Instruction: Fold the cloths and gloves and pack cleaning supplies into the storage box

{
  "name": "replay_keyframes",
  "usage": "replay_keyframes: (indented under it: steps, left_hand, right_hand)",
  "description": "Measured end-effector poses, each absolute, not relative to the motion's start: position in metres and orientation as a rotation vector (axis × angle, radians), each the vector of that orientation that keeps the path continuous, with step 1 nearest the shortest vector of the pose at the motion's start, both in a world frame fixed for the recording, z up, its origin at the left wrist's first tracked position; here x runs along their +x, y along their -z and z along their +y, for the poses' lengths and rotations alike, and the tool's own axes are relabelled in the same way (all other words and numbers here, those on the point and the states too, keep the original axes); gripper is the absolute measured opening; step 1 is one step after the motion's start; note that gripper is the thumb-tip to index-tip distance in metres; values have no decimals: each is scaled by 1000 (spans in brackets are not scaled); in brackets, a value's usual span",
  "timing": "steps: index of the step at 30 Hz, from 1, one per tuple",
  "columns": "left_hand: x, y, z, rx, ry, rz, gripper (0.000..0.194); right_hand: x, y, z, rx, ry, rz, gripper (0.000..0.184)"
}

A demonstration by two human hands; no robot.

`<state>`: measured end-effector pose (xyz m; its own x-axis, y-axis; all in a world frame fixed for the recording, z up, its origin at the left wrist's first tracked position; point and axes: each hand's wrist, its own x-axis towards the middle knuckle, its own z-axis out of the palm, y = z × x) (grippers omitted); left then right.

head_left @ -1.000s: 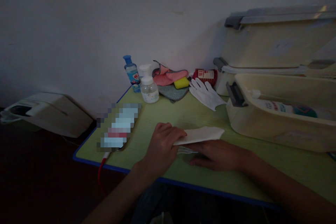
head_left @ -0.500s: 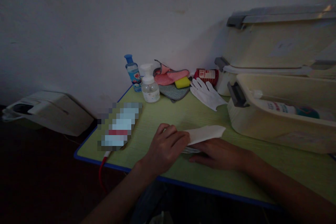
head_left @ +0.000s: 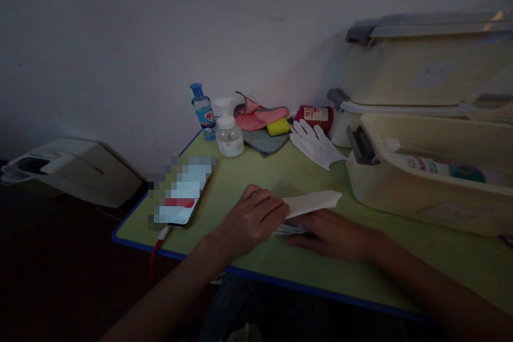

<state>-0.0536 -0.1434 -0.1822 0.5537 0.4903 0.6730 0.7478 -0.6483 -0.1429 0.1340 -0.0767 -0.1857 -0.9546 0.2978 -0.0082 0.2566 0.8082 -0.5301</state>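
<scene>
White cloth [head_left: 315, 203] (exact kind unclear), folded, at both hands, lower centre of frame.
Left hand [head_left: 250, 219] grasps its left end, fingers curled over the top; right hand [head_left: 340, 235] lies palm down, fingers partly hidden beneath, grip cannot be told. Cloth's free right end points toward the box [head_left: 420, 214], right of frame, with a strip of green table [head_left: 240, 176] between. Further tabletop shows from left hand to phone [head_left: 186, 192], left of centre, and from cloth up to glove [head_left: 315, 143], which lies just beside the box. Table's blue edge [head_left: 332, 295] runs along lower centre, near the hands; left forearm crosses it lower left of centre, right forearm lower right.
</scene>
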Motion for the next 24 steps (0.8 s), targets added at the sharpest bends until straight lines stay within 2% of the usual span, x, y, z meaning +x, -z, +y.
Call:
replay_keyframes:
  steps: [7,24]
  left_hand:
    - [-55,180,-139,-2326,812,-883,21]
    - [-53,188,-134,-2331,837,-902,25]
  right_hand:
    - [132,187,-75,-478,-848,-2921,22]
    - [131,187,-74,-450,-945,-2856,32]
